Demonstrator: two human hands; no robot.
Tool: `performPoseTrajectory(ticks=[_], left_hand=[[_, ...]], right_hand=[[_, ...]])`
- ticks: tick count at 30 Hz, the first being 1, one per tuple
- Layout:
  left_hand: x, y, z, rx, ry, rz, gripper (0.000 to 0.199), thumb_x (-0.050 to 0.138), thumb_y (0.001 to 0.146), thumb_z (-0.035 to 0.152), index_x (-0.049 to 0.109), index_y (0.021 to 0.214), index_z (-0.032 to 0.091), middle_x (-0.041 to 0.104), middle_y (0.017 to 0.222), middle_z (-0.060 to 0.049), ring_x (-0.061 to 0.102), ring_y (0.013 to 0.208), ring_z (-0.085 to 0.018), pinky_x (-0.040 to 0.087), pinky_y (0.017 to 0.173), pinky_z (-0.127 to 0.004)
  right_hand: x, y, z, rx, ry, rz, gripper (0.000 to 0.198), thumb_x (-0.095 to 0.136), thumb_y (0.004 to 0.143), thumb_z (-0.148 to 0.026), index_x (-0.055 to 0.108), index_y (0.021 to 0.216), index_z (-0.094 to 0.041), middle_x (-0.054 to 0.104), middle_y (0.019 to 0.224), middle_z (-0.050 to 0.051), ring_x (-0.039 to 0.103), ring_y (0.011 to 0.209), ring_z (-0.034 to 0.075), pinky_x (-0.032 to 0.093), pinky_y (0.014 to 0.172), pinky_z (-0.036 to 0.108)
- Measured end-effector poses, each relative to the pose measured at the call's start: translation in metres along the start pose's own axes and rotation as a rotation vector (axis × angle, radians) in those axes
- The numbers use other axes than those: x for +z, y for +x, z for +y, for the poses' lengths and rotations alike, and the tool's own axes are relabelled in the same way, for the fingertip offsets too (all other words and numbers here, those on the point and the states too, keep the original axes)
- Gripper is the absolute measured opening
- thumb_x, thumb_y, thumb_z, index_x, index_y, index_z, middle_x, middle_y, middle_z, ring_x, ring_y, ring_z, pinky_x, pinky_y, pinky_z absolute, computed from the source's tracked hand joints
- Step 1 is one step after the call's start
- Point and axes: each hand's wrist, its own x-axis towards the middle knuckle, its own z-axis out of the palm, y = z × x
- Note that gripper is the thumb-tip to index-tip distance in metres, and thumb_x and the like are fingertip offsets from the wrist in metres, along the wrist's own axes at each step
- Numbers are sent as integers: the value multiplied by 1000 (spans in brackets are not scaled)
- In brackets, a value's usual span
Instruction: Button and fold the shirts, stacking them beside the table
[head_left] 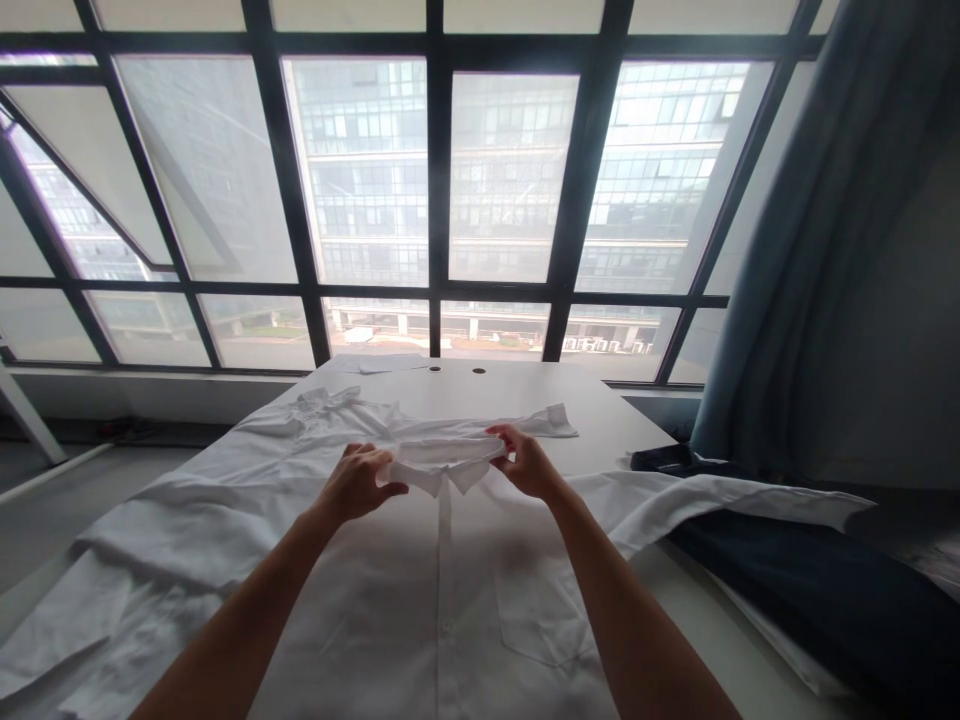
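White cloth, thin by its look: shirt (390, 610) lying front up on the table (525, 385), collar (427, 478) toward the windows (367, 180). From where I stand, 2 hands on it. Left hand (361, 480): grasping 1 end of the collar between thumb and fingers. Right hand (523, 462): same grasp, opposite end. 1 sleeve (720, 495) stretches right, over dark cloth (810, 580). Rumpled white cloth (165, 520) on the left; cannot tell whether it is a separate garment.

Handling estimate: light, soft, not fragile, quick to crease. Collar probably the stiffest part, hence a sound place to hold; shoulder seams a likely alternative. Gripped mid-front, it would probably bunch. Smooth tabletop may let it slide, so an even pull from both ends seems wise.
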Motion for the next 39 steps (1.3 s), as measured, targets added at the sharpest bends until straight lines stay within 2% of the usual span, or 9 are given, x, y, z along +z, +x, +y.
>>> performPoseTrajectory(ticks=[5,10,13,16,21,25,30,35,39], left_hand=[[-2,0,-11,59,-32,52,31,57,89,49,60,75,21,68,79,-4,65,83,-24,42,100,-45],[-8,-1,-15,-86,21,43,38,50,91,58,59,82,22,66,72,-4,65,71,-24,48,66,-33],[-14,-3,-23,-102,115,105,40,50,90,60,62,85,21,70,82,-7,67,79,-27,47,74,-35],[-17,-6,-32,-107,167,151,42,46,93,58,63,82,21,71,84,-8,66,84,-27,45,80,-37],[-22,4,-34,-116,200,154,46,40,96,56,64,83,19,71,84,-9,65,84,-27,43,81,-38],[-35,40,-33,-105,239,142,46,40,97,54,65,84,18,70,87,-11,64,88,-28,42,81,-38],[-39,104,-37,-128,332,93,37,46,97,43,69,91,15,70,93,-14,62,94,-30,41,85,-42],[-5,128,-17,-331,418,-28,30,50,93,22,65,117,10,63,122,-21,54,117,-35,39,96,-48],[29,87,8,-221,289,-263,29,56,90,29,67,113,15,68,117,-15,60,113,-30,42,97,-43]], right_hand=[[0,-3,42,13,-46,37,14,66,76,-25,67,88,-18,62,91,5,57,84,20,49,84,36],[-8,-21,75,173,-350,-84,38,74,73,-29,68,108,-16,66,115,13,59,110,28,42,100,40],[-14,-27,83,271,-608,-124,35,74,75,-30,70,106,-15,68,115,16,60,111,31,41,98,40],[-21,-24,79,319,-717,-54,20,68,82,-27,71,98,-16,72,105,15,64,102,28,42,89,35],[-50,-17,49,337,-739,274,15,64,88,-30,66,97,-19,73,93,10,65,85,23,37,67,28],[-84,-6,15,256,-858,428,19,64,89,-38,63,93,-19,71,90,8,62,80,21,31,61,27],[-116,28,9,140,-1020,388,34,50,96,-48,63,102,-17,68,95,11,61,83,23,34,65,28],[-91,45,31,312,-1158,309,34,47,96,-29,57,123,-10,63,118,19,57,108,29,36,92,38],[-36,13,26,273,-1088,122,42,43,99,-36,57,128,-11,59,130,20,51,121,30,28,106,43]])
